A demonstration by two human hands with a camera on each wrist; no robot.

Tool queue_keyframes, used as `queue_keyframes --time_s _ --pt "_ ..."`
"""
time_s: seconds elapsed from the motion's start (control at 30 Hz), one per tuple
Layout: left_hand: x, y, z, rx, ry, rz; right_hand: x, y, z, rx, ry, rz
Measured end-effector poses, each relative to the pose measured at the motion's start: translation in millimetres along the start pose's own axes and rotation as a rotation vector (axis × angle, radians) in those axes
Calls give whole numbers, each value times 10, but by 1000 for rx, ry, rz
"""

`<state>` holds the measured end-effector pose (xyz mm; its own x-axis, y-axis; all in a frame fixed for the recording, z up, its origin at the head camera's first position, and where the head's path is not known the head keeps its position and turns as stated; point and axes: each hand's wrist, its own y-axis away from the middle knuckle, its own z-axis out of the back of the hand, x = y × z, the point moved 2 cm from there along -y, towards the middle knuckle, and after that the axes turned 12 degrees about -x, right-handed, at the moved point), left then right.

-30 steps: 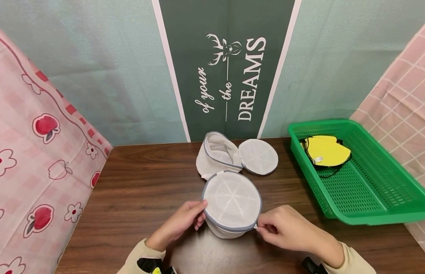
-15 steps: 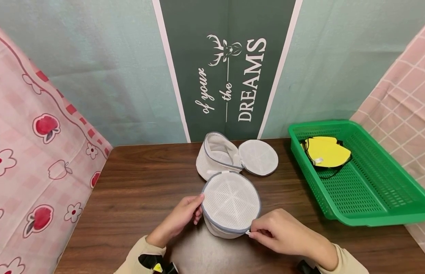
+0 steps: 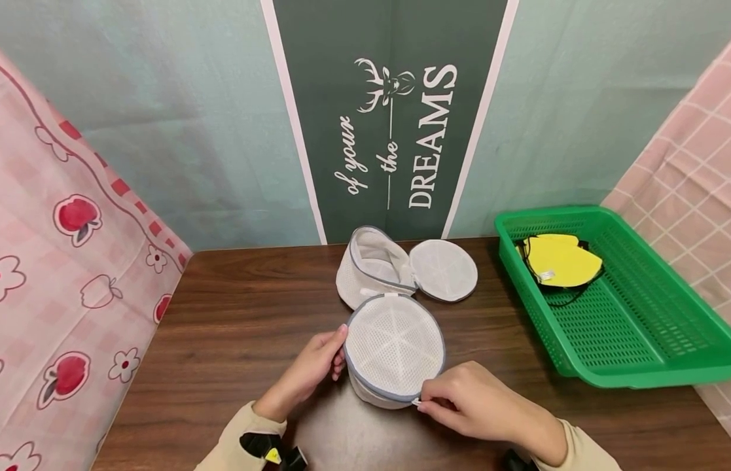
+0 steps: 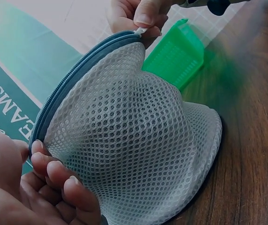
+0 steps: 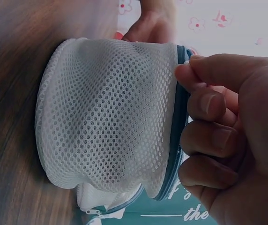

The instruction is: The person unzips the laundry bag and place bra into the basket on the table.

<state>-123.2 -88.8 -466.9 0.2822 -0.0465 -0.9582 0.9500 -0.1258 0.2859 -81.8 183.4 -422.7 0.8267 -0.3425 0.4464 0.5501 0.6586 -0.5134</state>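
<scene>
A round white mesh laundry bag [image 3: 394, 347] with a blue-grey zipper rim stands on the table, its lid lying over the top. My left hand [image 3: 315, 363] pinches the rim on the left side, thumb on top; in the left wrist view the fingers [image 4: 80, 192] curl against the mesh. At the near right of the rim, my right hand [image 3: 477, 402] pinches the white zipper pull [image 4: 140, 31] between thumb and forefinger. Behind it a second mesh laundry bag [image 3: 371, 271] stands unzipped, its round lid [image 3: 444, 269] folded out flat to the right.
On the right sits a green plastic basket [image 3: 568, 363] with yellow cloth items [image 3: 562, 261] trimmed with black cord. The brown wooden table [image 3: 235, 314] meets a printed curtain at the back. Patterned pink cloths hang at both sides.
My right hand has drawn the zipper pull leftward along the near rim. The left hand keeps its hold, and the bag has shifted slightly left.
</scene>
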Motion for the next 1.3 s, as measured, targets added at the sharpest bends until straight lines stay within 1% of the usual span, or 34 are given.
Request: queue_keyframes --time_s 0.1,0.2,0.37,0.47,0.6,0.73,0.87,0.97,1.17,1.3 --pt "3 9 2 3 3 2 0 4 -12 -3 10 -5" --pt "17 39 9 34 -10 7 1 7 -15 -6 17 -13" --pt "53 138 24 143 -36 10 5 3 -23 -18 31 -7" --pt "60 209 12 212 -52 -13 15 -3 -22 -25 43 -6" --pt "49 296 -34 279 -70 -38 26 -12 -20 -30 56 -8" --pt "33 370 -93 304 -90 -47 32 -18 -35 -32 58 -14" --pt "14 428 -144 306 -108 -58 37 -21 -57 -40 62 -18" --pt "11 442 -175 320 -112 -64 41 -24 -66 -53 65 -6" --pt "18 458 -234 392 -99 -60 59 -46 -88 -67 61 11" --pt "8 468 -273 391 -99 -62 70 -50 -114 -69 57 14"
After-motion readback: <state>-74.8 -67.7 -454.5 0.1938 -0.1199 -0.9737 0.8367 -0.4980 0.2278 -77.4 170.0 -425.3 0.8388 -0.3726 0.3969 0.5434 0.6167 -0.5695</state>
